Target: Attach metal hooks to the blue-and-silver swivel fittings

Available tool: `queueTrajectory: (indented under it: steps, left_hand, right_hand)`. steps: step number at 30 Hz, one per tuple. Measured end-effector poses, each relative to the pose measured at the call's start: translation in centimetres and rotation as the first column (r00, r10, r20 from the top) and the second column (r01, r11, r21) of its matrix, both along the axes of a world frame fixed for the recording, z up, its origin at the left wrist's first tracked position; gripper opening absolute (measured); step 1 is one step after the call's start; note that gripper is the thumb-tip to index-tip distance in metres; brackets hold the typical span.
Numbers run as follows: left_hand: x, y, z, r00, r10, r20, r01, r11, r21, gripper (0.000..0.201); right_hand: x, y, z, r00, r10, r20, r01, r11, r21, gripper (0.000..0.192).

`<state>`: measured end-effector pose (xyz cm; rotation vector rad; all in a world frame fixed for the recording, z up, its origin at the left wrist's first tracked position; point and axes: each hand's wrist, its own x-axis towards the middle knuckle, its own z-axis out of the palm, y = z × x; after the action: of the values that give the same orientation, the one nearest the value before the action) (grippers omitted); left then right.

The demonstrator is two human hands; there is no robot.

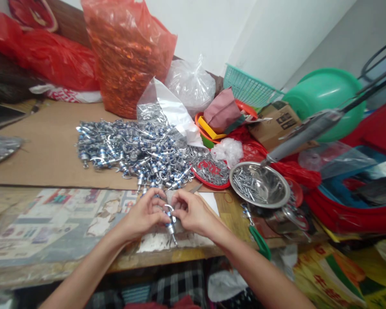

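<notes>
**Kid:** Two bare arms come up from the bottom. What are the hands doing?

**Helper:** Both hands meet over the near edge of the table point(67, 223). The left hand point(143, 216) and the right hand point(193, 212) pinch one small metal part point(169, 216) between them. The fingers are curled in tight on it, not spread out.

**Kid:** What does the part look like?

**Helper:** It is shiny silver with some blue on it. It is longer than it is wide. Its long side runs up and down, and the thin end points down toward the table edge.

**Kid:** Where is it?

**Helper:** It sits just above the table, over a white sheet point(167, 240), right in front of the person.

**Kid:** Are there more parts like it?

**Helper:** Yes. A big pile of parts point(128, 150) lies on brown cardboard point(48, 146) just behind the hands. A clear bag point(162, 113) lies open at the back of the pile.

**Kid:** What else is on the table?

**Helper:** A red plate point(212, 174) holds small metal bits. A steel bowl point(260, 184) beside it holds screws. A tall orange bag point(127, 56) stands at the back by a white wall point(228, 30). A green basin point(328, 96) and a green basket point(247, 88) are at the right.
</notes>
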<state>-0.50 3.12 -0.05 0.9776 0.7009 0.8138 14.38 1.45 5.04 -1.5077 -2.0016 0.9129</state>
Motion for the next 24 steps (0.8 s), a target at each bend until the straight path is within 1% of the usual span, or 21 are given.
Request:
queueTrajectory:
  steps: [2,3,4,5,6,7,8,9,11,12,14,15,17,19,21,23,24]
  left_hand:
    - [0.0,0.0,0.1,1.0,0.004,-0.009,-0.004,1.0,-0.005,0.043]
    - [0.0,0.0,0.1,1.0,0.005,-0.015,-0.005,1.0,-0.01,0.043]
    - [0.0,0.0,0.2,1.0,0.006,-0.019,-0.006,1.0,-0.014,0.043]
    - [0.0,-0.1,0.2,1.0,0.008,-0.021,-0.008,1.0,-0.02,0.043]
    - [0.0,-0.1,0.3,1.0,0.009,-0.023,-0.01,1.0,-0.027,0.043]
    - [0.0,-0.1,0.4,1.0,0.012,-0.024,-0.012,0.999,-0.032,0.043]
    - [0.0,-0.1,0.4,1.0,0.013,-0.025,-0.013,0.999,-0.034,0.043]
    - [0.0,-0.1,0.5,1.0,0.013,-0.027,-0.014,0.999,-0.034,0.043]
    - [0.0,-0.1,0.5,0.999,0.015,-0.035,-0.016,0.999,-0.033,0.043]
    - [0.0,-0.1,0.6,0.999,0.015,-0.037,-0.017,0.999,-0.032,0.043]
    - [0.0,-0.1,0.6,0.999,0.015,-0.038,-0.017,0.999,-0.032,0.043]
    - [0.1,-0.1,0.6,0.999,0.015,-0.039,-0.016,0.999,-0.032,0.043]
    - [0.1,0.0,0.7,0.999,0.014,-0.042,-0.015,1.0,-0.027,0.043]
    - [0.1,0.0,0.7,0.999,0.012,-0.046,-0.013,1.0,-0.02,0.043]
    - [0.1,0.0,0.6,0.999,0.011,-0.047,-0.012,1.0,-0.017,0.044]
    - [0.0,0.0,0.6,0.999,0.01,-0.046,-0.011,1.0,-0.019,0.044]
    - [0.0,0.0,0.5,0.999,0.009,-0.045,-0.01,1.0,-0.018,0.044]
  right_hand:
    - [0.4,-0.2,-0.6,0.996,-0.024,-0.088,0.025,1.0,0.01,0.012]
    - [0.9,-0.4,-1.0,0.989,-0.063,-0.135,0.069,0.997,0.037,0.01]
    - [1.7,-0.5,-1.5,0.977,-0.124,-0.174,0.14,0.987,0.079,0.008]
    - [2.6,-0.7,-1.9,0.961,-0.201,-0.189,0.227,0.965,0.132,0.006]
    - [3.7,-0.9,-2.4,0.946,-0.278,-0.165,0.307,0.933,0.189,0.008]
    - [5.0,-1.1,-2.8,0.935,-0.341,-0.096,0.354,0.903,0.245,0.013]
    - [6.2,-1.4,-3.3,0.926,-0.378,0.014,0.358,0.888,0.289,0.019]
    - [7.3,-1.7,-3.8,0.912,-0.382,0.146,0.326,0.894,0.307,0.025]
    - [9.1,-2.2,-4.7,0.872,-0.318,0.371,0.232,0.938,0.259,0.03]
    - [9.6,-2.5,-5.1,0.86,-0.284,0.425,0.207,0.954,0.218,0.028]
    - [10.0,-3.1,-5.3,0.865,-0.274,0.42,0.218,0.96,0.178,0.023]
    - [10.0,-3.4,-5.1,0.879,-0.291,0.378,0.234,0.954,0.189,0.022]
    - [9.6,-4.2,-4.0,0.913,-0.304,0.273,0.239,0.939,0.246,0.024]
    - [9.0,-5.3,-2.2,0.949,-0.24,0.206,0.175,0.941,0.289,0.03]
    - [8.3,-6.3,-0.4,0.971,-0.134,0.2,0.07,0.953,0.296,0.037]
    - [7.7,-7.2,0.8,0.979,-0.062,0.195,-0.002,0.95,0.313,0.042]
    - [7.4,-7.5,1.1,0.982,-0.053,0.182,-0.014,0.937,0.349,0.043]
